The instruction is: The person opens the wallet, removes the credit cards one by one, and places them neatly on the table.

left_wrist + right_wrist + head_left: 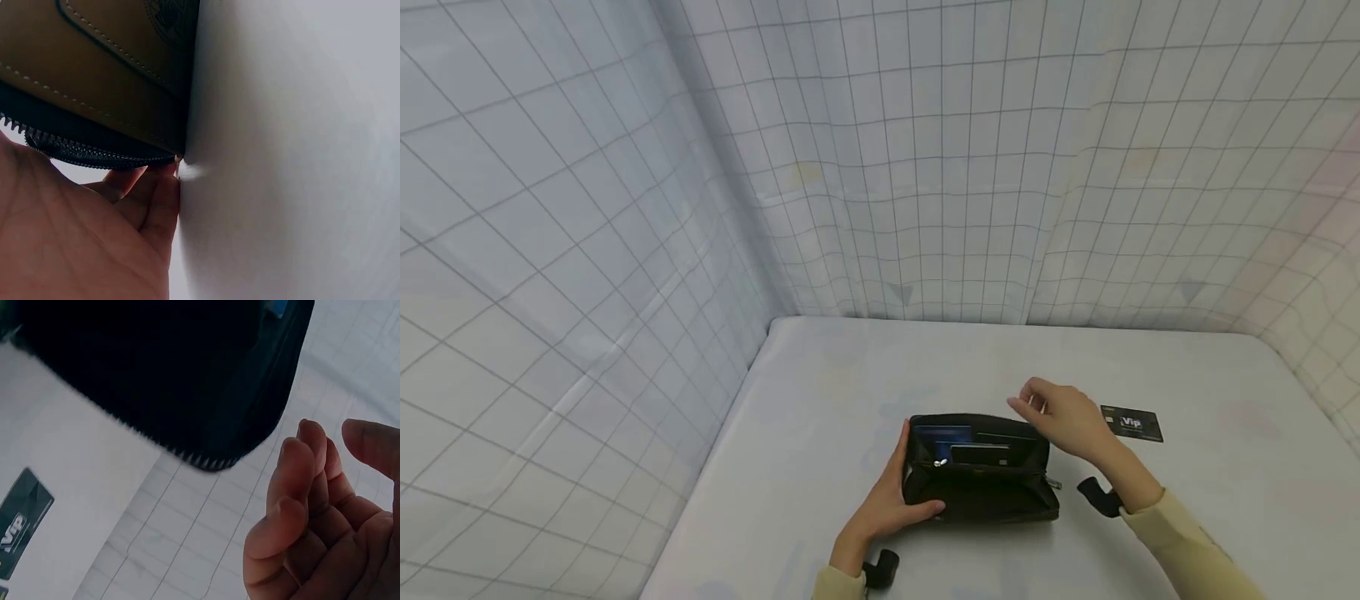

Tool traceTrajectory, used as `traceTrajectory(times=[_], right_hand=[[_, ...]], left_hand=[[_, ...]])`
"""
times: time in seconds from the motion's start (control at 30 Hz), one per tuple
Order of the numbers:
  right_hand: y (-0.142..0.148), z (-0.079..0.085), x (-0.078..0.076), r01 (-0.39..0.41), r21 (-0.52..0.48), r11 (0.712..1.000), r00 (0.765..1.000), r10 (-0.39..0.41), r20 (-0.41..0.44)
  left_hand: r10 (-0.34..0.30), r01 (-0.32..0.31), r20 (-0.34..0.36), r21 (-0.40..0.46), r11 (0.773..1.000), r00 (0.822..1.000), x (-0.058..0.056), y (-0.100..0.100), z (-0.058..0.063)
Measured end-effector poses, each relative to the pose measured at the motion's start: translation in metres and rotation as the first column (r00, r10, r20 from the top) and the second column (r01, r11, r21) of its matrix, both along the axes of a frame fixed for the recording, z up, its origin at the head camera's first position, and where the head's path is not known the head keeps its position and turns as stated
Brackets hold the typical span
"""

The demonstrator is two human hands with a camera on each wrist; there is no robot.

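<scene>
A dark zip-around wallet (992,498) stands unzipped on the table, its mouth facing up. Blue cards (943,433) and a black card (980,455) sit in its slots. At the wallet's left end my left hand (883,502) grips it, thumb over the near edge. The left wrist view shows its brown stitched outside (94,81) and the zip teeth beside the fingers. My right hand (1067,419) hovers by the wallet's far right corner, fingers loosely bent and holding nothing; the right wrist view shows a gap between them and the wallet (156,375).
A black card marked "Vip" (1131,423) lies flat on the white table (820,392), right of my right hand. A zip pull (1053,483) sticks out at the wallet's right end. White gridded curtains (917,192) hang behind the table and along both sides.
</scene>
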State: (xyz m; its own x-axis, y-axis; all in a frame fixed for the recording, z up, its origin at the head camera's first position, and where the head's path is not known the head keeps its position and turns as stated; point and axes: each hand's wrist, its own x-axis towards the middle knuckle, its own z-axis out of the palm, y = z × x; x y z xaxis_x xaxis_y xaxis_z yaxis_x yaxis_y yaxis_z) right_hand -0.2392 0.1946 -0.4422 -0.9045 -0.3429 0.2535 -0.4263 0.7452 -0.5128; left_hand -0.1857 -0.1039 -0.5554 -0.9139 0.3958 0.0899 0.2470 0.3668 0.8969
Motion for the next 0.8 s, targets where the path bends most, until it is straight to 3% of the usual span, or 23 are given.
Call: traceTrajectory(times=[0.17, 0.33, 0.8], right_hand=[[-0.025, -0.003, 0.005, -0.144, 0.009, 0.990, 0.990, 0.144, 0.014], [-0.040, -0.007, 0.007, -0.199, 0.054, 0.979, 0.980, 0.199, -0.012], [-0.051, -0.014, 0.002, -0.127, 0.115, 0.985, 0.992, 0.129, -0.008]], left_hand=[[0.000, -0.001, 0.006, 0.018, 1.000, 1.000, -0.001, 0.000, -0.002], [-0.004, 0.004, -0.005, 0.037, 0.999, 1.000, -0.002, 0.000, -0.004], [0.004, -0.004, 0.010, 0.044, 0.999, 1.000, 0.002, 0.000, 0.001]])
